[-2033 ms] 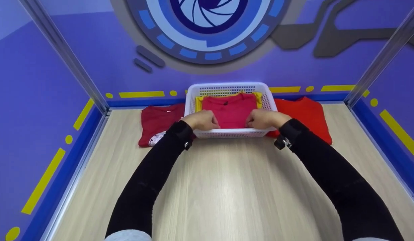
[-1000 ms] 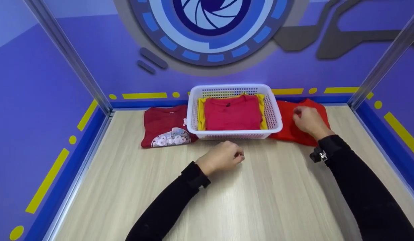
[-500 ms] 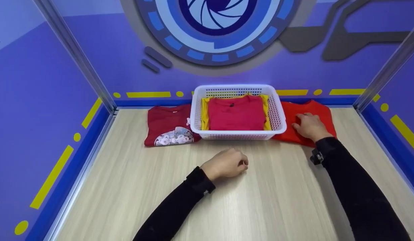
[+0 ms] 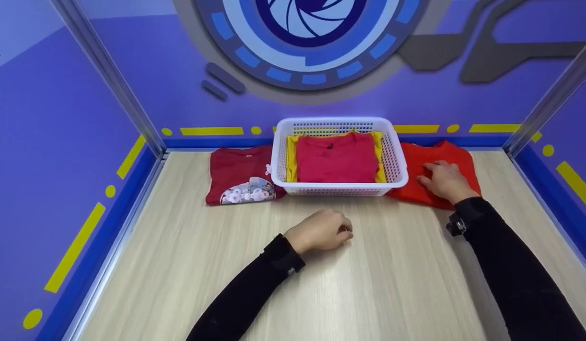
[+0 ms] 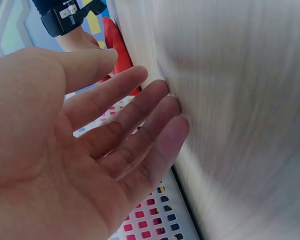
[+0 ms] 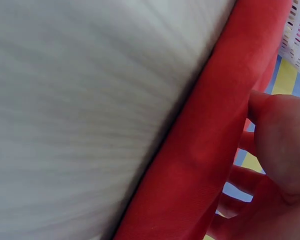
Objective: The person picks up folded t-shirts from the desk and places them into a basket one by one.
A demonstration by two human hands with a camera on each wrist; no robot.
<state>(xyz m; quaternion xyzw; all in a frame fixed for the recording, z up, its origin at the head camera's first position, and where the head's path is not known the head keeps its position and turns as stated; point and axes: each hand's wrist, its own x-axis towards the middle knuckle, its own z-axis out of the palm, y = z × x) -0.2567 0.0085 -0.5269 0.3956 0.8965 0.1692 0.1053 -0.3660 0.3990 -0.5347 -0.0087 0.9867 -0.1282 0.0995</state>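
In the head view my left hand (image 4: 320, 230) rests on the table in front of the white basket (image 4: 335, 186), holding nothing; the left wrist view shows its fingers (image 5: 156, 136) loosely bent. My right hand (image 4: 446, 181) lies over the folded orange-red shirt (image 4: 413, 166) right of the basket. Its fingertips touch the cloth in the right wrist view, without a visible pinch. Inside the basket a folded pink-red shirt (image 4: 338, 161) lies on top of a yellow garment (image 4: 292, 158). A folded dark red shirt (image 4: 233, 170) with a floral print lies left of the basket.
The wooden table (image 4: 349, 293) is bounded by a printed blue back wall (image 4: 146, 80) and side walls with metal corner posts. The basket stands close to the back wall, between the two folded shirts.
Both hands have left the pink-red shirt in the basket. My left hand came back to the table; my right hand moved right, then down onto the orange-red shirt.
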